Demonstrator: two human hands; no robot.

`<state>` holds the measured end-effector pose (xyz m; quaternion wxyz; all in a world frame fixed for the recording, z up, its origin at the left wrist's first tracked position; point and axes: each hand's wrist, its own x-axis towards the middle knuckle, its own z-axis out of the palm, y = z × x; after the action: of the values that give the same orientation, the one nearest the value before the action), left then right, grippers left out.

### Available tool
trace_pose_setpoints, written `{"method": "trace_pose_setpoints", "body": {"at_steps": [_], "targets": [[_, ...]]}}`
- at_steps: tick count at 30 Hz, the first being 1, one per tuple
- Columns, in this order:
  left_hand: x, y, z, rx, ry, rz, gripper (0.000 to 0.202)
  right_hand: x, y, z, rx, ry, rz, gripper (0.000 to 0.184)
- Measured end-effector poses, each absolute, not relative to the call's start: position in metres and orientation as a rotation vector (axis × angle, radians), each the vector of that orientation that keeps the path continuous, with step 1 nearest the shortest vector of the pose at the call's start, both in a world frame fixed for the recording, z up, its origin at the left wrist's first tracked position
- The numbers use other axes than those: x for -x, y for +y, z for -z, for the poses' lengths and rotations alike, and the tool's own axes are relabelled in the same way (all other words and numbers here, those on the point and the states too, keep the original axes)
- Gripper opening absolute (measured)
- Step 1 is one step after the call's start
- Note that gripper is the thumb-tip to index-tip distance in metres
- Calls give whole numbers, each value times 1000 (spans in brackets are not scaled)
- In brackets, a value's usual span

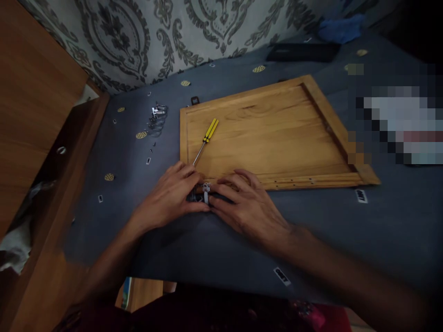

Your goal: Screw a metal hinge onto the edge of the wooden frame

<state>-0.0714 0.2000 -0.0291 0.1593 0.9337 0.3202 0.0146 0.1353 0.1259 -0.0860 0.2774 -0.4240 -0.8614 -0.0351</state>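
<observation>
A wooden door panel with a raised frame lies flat on the dark patterned cloth. At its near edge, toward the left corner, sits a small metal hinge, partly hidden by fingers. My left hand closes on the hinge's left side, thumb below and fingers above. From the right, my right hand presses its fingertips against the same hinge, its other fingers resting along the frame. A screwdriver with a yellow and black handle lies on the panel, its tip by my left hand. Small holes show in the near rail.
Several metal hardware pieces lie left of the panel, with small screws nearby. Another dark hinge sticks out from the panel's far edge. A black case and blue cloth lie behind. Wooden furniture stands left.
</observation>
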Motion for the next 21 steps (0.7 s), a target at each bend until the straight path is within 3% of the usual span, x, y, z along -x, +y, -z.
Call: {"method": "trace_pose_setpoints", "body": {"at_steps": [11,21], "targets": [[70,204,30,-2619,902,-40,39,-135,126,87,1122,-2260,123,17],[64,203,24,-2546,978,75,39,-134,124,86,1116,-2274,81,7]]}}
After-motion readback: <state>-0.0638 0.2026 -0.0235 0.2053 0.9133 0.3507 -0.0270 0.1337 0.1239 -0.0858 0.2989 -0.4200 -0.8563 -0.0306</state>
